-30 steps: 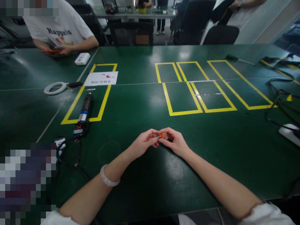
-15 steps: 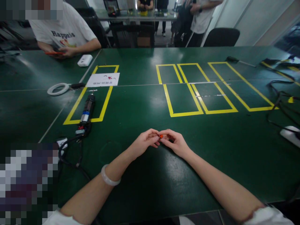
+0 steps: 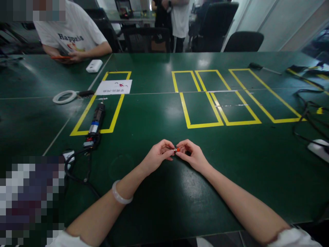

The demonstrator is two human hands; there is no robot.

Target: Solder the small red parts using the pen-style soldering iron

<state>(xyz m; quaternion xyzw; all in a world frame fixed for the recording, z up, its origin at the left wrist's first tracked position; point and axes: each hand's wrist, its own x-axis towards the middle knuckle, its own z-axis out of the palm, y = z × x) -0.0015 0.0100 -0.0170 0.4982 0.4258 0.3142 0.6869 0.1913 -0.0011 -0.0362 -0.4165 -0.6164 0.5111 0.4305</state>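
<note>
- We look across a wide dark green table (image 3: pixel 159 212), its glossy top throwing back pale patches of overhead light (image 3: pixel 204 63).
- We see yellow tape rectangles (image 3: pixel 200 106) marking its surface.
- Beyond its far edge we find black office chairs (image 3: pixel 244 42), and a second table (image 3: pixel 133 20) stands further back.
- To the right, a pale panelled wall (image 3: pixel 282 24) runs away from us at a slant.
- The room reads dim to us, brightest along that wall.

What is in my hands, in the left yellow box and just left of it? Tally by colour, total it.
White: 3 (paper sheet, tape ring, small box)
Black: 2 (power tool, small piece)
Red: 1 (part between left hand and right hand)
Total: 6
</note>
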